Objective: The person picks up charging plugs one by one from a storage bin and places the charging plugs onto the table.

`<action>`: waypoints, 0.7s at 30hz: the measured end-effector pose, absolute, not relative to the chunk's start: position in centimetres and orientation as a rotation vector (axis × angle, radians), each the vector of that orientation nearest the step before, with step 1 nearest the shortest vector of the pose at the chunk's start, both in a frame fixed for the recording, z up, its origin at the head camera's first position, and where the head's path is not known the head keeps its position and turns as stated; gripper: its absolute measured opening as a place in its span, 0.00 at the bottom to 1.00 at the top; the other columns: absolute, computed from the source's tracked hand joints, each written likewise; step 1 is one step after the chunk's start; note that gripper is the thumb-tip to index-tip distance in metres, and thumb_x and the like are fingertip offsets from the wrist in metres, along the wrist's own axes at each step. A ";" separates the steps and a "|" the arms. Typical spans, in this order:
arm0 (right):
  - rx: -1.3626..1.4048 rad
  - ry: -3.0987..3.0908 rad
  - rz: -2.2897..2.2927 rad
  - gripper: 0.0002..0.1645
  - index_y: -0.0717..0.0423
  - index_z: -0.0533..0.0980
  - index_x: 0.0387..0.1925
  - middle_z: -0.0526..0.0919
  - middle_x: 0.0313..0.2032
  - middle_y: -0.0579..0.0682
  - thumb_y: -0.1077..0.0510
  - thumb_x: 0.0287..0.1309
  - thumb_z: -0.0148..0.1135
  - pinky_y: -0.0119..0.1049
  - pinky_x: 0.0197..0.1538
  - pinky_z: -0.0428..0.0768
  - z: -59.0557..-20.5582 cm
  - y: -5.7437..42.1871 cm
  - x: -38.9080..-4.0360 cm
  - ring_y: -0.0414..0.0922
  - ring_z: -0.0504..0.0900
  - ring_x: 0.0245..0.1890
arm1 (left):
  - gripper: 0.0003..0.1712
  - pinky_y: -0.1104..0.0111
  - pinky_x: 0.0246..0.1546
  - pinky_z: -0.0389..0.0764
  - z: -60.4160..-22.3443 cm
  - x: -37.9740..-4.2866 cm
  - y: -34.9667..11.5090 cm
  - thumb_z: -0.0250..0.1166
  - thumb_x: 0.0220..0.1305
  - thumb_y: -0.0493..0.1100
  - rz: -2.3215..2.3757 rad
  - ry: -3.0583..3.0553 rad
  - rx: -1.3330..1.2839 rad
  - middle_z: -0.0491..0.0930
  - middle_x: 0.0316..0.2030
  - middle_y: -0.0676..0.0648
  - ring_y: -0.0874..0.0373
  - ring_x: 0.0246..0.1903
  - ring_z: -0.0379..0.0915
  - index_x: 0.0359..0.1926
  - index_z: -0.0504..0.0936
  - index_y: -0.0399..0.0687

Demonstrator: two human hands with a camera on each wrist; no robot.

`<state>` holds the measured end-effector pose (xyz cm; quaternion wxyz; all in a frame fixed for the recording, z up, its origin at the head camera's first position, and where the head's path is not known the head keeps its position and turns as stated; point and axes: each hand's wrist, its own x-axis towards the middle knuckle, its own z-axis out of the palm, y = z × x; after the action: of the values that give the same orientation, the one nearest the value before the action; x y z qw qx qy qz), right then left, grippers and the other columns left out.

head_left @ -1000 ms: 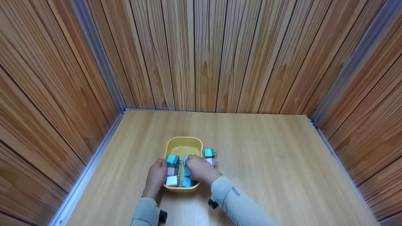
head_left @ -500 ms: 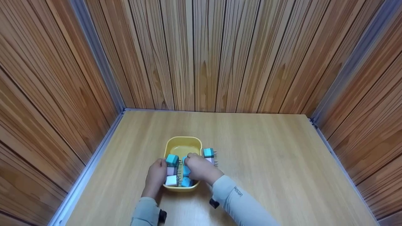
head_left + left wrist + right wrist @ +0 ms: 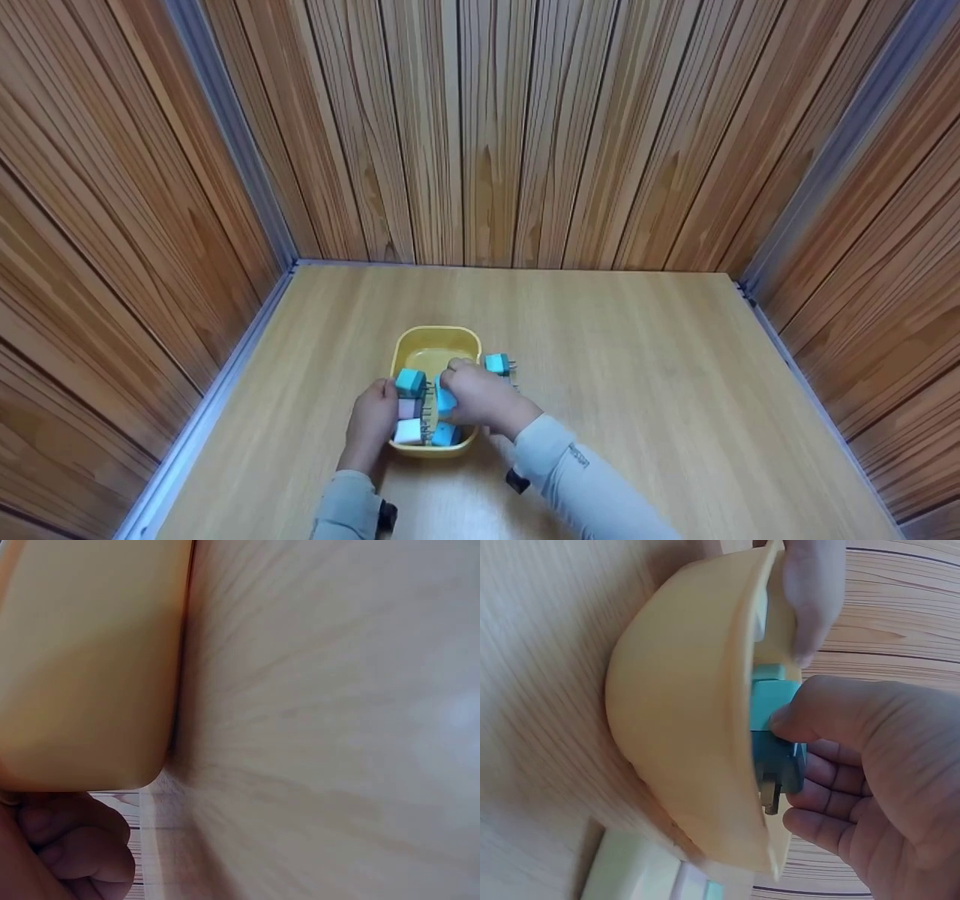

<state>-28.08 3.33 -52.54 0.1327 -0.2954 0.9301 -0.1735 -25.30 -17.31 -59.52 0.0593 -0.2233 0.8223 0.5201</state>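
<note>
My left hand [image 3: 373, 420] grips the left rim of a yellow plastic bin [image 3: 436, 335]; its curled fingers [image 3: 94, 855] show beside the bin wall in the left wrist view. Inside the bin's near half stand plug adapters with metal prongs: a teal one [image 3: 410, 382], a lavender one [image 3: 409, 408] and a white one [image 3: 409, 431] in the left row, and a blue one [image 3: 445, 433] at the near right. My right hand [image 3: 484, 397] pinches a two-tone teal plug adapter [image 3: 774, 705] between thumb and fingers at the bin's right rim. Its prongs stick out below in the right wrist view.
Outside the bin's right wall lies another teal plug adapter [image 3: 496, 364], with more plugs beside it mostly hidden by my right hand. A pale plug [image 3: 630, 866] of this row shows in the right wrist view. Wood-panelled walls [image 3: 487, 135] enclose the table [image 3: 637, 375].
My right hand has shifted slightly up and right and turned a little, now covering most of the lavender plug outside the bin. The left hand stays in place on the rim.
</note>
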 end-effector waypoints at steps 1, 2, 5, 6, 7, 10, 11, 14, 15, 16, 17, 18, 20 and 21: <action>-0.868 2.703 -0.504 0.29 0.48 0.79 0.58 0.74 0.46 0.41 0.48 0.56 0.77 0.38 0.55 0.81 -52.5 3.4 -28.1 0.40 0.74 0.46 | 0.24 0.61 0.42 0.73 -59.5 -25.4 -17.3 0.42 0.81 0.61 1.558 2.512 -0.672 0.76 0.41 0.45 0.51 0.43 0.73 0.48 0.77 0.51; -0.882 2.710 -0.501 0.29 0.48 0.79 0.57 0.74 0.46 0.41 0.47 0.56 0.77 0.38 0.56 0.81 -52.4 3.5 -28.1 0.40 0.74 0.46 | 0.24 0.61 0.42 0.73 -59.5 -25.4 -17.3 0.42 0.81 0.60 1.545 2.529 -0.671 0.76 0.41 0.45 0.50 0.42 0.73 0.48 0.77 0.51; -0.911 2.728 -0.480 0.29 0.49 0.78 0.57 0.74 0.46 0.41 0.46 0.56 0.77 0.39 0.58 0.80 -52.3 3.8 -28.0 0.40 0.73 0.46 | 0.23 0.61 0.41 0.72 -59.5 -25.6 -17.2 0.42 0.81 0.59 1.501 2.580 -0.670 0.76 0.39 0.45 0.50 0.41 0.72 0.47 0.77 0.50; -0.908 2.727 -0.482 0.29 0.49 0.78 0.58 0.74 0.47 0.41 0.46 0.56 0.77 0.39 0.58 0.79 -52.2 3.8 -28.0 0.40 0.73 0.47 | 0.23 0.61 0.41 0.72 -59.5 -25.6 -17.2 0.42 0.81 0.58 1.493 2.590 -0.670 0.76 0.39 0.45 0.50 0.41 0.72 0.46 0.77 0.49; -0.887 2.720 -0.499 0.30 0.49 0.78 0.59 0.74 0.48 0.41 0.47 0.57 0.77 0.40 0.60 0.79 -52.1 3.9 -28.0 0.40 0.73 0.48 | 0.23 0.61 0.41 0.72 -59.5 -25.6 -17.2 0.42 0.81 0.59 1.513 2.566 -0.681 0.76 0.39 0.45 0.50 0.41 0.72 0.47 0.77 0.50; -0.823 2.705 -0.545 0.33 0.49 0.76 0.62 0.74 0.51 0.41 0.51 0.57 0.77 0.43 0.63 0.78 -51.8 4.1 -27.9 0.41 0.72 0.51 | 0.23 0.61 0.42 0.72 -59.5 -25.5 -17.1 0.42 0.81 0.59 1.555 2.522 -0.687 0.76 0.41 0.45 0.51 0.42 0.72 0.48 0.77 0.51; -0.813 2.702 -0.552 0.33 0.49 0.76 0.63 0.74 0.52 0.42 0.52 0.56 0.77 0.43 0.63 0.77 -51.7 4.2 -27.9 0.41 0.72 0.51 | 0.23 0.61 0.42 0.72 -59.6 -25.5 -17.1 0.42 0.81 0.59 1.559 2.520 -0.683 0.75 0.41 0.45 0.50 0.42 0.72 0.48 0.77 0.51; -0.828 2.721 -0.529 0.34 0.48 0.75 0.64 0.74 0.55 0.43 0.55 0.57 0.76 0.43 0.64 0.77 -51.4 4.5 -27.9 0.41 0.73 0.53 | 0.22 0.62 0.42 0.73 -59.6 -25.4 -17.1 0.42 0.81 0.59 1.578 2.497 -0.685 0.75 0.41 0.45 0.51 0.43 0.73 0.48 0.77 0.51; -0.846 2.732 -0.511 0.33 0.49 0.75 0.64 0.75 0.55 0.43 0.55 0.57 0.76 0.43 0.63 0.77 -51.3 4.6 -27.9 0.41 0.73 0.53 | 0.22 0.62 0.42 0.73 -59.7 -25.4 -17.1 0.42 0.81 0.59 1.577 2.497 -0.685 0.75 0.41 0.45 0.51 0.43 0.73 0.49 0.77 0.51; -0.865 2.743 -0.495 0.32 0.49 0.76 0.63 0.75 0.55 0.44 0.55 0.57 0.75 0.42 0.63 0.78 -51.1 4.7 -27.9 0.41 0.73 0.52 | 0.22 0.62 0.42 0.73 -59.7 -25.4 -17.2 0.42 0.81 0.59 1.572 2.503 -0.686 0.75 0.41 0.45 0.51 0.43 0.73 0.48 0.77 0.51; -0.889 2.758 -0.473 0.31 0.49 0.76 0.62 0.75 0.54 0.44 0.55 0.57 0.75 0.41 0.62 0.78 -51.0 4.8 -28.0 0.41 0.73 0.52 | 0.22 0.62 0.42 0.73 -59.7 -25.4 -17.2 0.42 0.81 0.59 1.571 2.507 -0.686 0.75 0.41 0.45 0.51 0.42 0.73 0.48 0.77 0.51; -0.905 2.772 -0.459 0.31 0.49 0.76 0.62 0.75 0.53 0.44 0.56 0.57 0.75 0.40 0.61 0.79 -50.9 4.9 -28.0 0.41 0.73 0.51 | 0.22 0.62 0.42 0.73 -59.7 -25.3 -17.2 0.42 0.81 0.59 1.571 2.507 -0.686 0.75 0.41 0.45 0.51 0.42 0.73 0.48 0.77 0.51; -0.932 2.792 -0.441 0.30 0.50 0.77 0.61 0.75 0.52 0.44 0.56 0.56 0.75 0.39 0.60 0.79 -50.6 5.1 -28.1 0.41 0.73 0.50 | 0.22 0.61 0.41 0.73 -59.7 -25.4 -17.2 0.42 0.82 0.59 1.555 2.533 -0.676 0.75 0.40 0.45 0.51 0.42 0.72 0.48 0.77 0.50; -0.942 2.799 -0.434 0.30 0.50 0.77 0.60 0.75 0.51 0.44 0.56 0.56 0.75 0.39 0.60 0.79 -50.5 5.2 -28.1 0.41 0.73 0.50 | 0.22 0.61 0.41 0.73 -59.7 -25.3 -17.2 0.42 0.81 0.59 1.548 2.541 -0.676 0.75 0.40 0.45 0.51 0.41 0.72 0.48 0.77 0.51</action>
<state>-28.13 5.17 -50.53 0.0781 -0.3145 0.9349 -0.1451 -25.35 -17.17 -59.66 0.0451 -0.2213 0.8320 0.5068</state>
